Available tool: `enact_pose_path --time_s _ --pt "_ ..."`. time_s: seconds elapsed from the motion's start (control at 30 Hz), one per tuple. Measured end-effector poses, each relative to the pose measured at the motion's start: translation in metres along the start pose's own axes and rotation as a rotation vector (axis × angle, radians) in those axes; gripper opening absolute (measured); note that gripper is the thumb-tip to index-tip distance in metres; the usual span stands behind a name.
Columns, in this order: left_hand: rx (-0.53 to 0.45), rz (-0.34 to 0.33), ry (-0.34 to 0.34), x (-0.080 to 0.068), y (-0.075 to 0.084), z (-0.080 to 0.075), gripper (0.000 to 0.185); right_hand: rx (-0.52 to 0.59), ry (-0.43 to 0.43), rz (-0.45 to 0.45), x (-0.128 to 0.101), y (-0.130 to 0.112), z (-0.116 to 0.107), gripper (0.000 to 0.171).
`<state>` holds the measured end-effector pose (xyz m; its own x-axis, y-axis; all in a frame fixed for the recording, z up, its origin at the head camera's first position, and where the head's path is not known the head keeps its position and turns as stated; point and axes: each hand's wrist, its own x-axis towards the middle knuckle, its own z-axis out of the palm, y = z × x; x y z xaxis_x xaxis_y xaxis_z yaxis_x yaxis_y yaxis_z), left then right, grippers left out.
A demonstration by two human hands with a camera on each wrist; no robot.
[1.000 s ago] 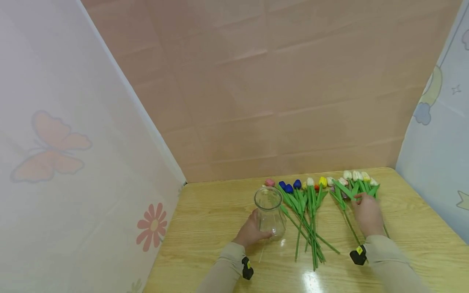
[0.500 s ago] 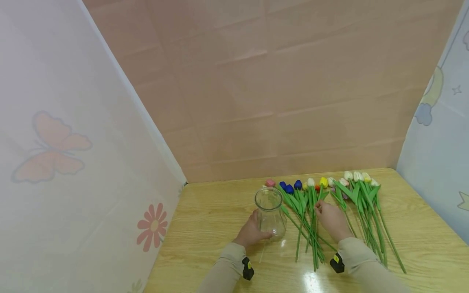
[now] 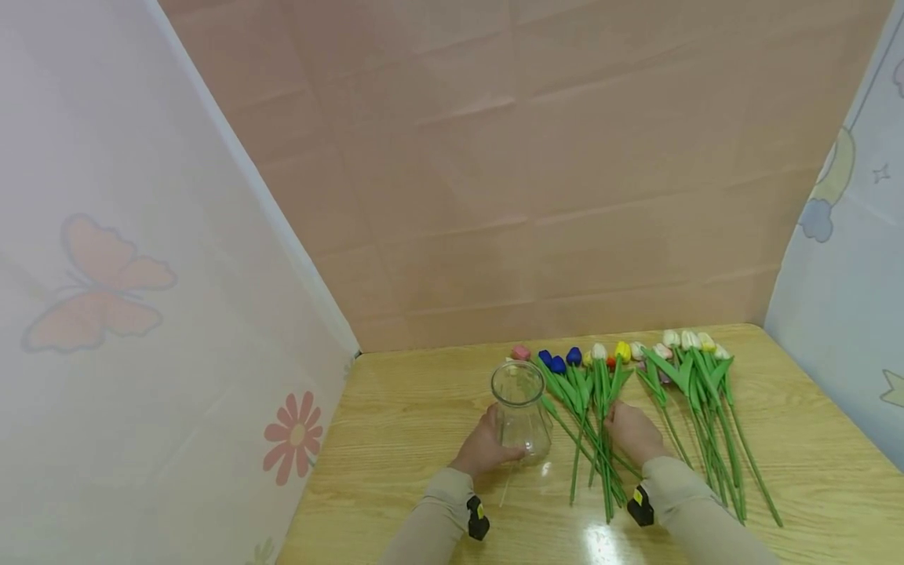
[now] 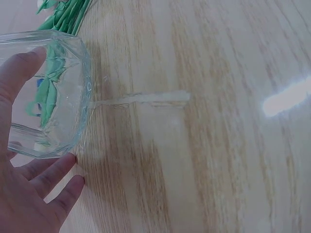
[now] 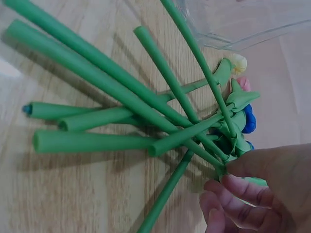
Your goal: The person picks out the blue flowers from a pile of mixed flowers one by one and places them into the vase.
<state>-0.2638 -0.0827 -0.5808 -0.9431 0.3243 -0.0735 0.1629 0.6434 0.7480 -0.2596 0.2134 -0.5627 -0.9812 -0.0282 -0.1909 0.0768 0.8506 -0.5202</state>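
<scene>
A clear glass vase stands upright on the wooden table. My left hand grips its lower part; in the left wrist view the thumb and fingers wrap the vase. Just right of the vase lies a bunch of artificial tulips with blue, white and yellow heads. My right hand rests on this bunch's stems. Seen from the right wrist, the right hand pinches a green stem where several stems cross.
A second bunch of white-headed tulips lies farther right. A pink tulip head shows behind the vase. A cardboard wall closes the back, and patterned panels stand left and right.
My right hand has moved left, from the white tulip bunch to the middle bunch beside the vase. The left hand and vase have stayed put.
</scene>
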Motion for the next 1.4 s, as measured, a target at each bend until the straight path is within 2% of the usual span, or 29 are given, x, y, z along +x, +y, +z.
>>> enact_pose_path --time_s 0.2,0.4,0.63,0.9,1.1,1.27,1.4 --pt "-0.023 0.0 -0.002 0.0 0.0 0.0 0.102 0.141 -0.049 0.035 0.005 0.004 0.004 0.04" --pt "-0.003 -0.012 -0.009 -0.001 -0.001 0.0 0.104 0.314 -0.037 0.051 0.006 0.008 0.009 0.041" --pt "0.015 -0.016 -0.009 -0.002 0.002 -0.002 0.105 0.345 0.017 0.028 0.007 0.009 0.01 0.041" --pt "0.019 -0.022 -0.013 -0.003 0.005 -0.003 0.105 0.385 0.085 0.011 0.004 0.004 0.006 0.018" --pt "0.02 -0.023 -0.015 -0.004 0.006 -0.003 0.106 0.454 0.137 0.022 0.005 -0.005 -0.003 0.03" --pt "0.012 -0.015 -0.011 -0.003 0.005 -0.003 0.105 0.479 0.242 -0.012 0.002 -0.016 -0.019 0.032" --pt "0.017 -0.01 -0.007 -0.003 0.003 -0.002 0.105 0.416 0.428 -0.09 0.001 -0.019 -0.036 0.03"
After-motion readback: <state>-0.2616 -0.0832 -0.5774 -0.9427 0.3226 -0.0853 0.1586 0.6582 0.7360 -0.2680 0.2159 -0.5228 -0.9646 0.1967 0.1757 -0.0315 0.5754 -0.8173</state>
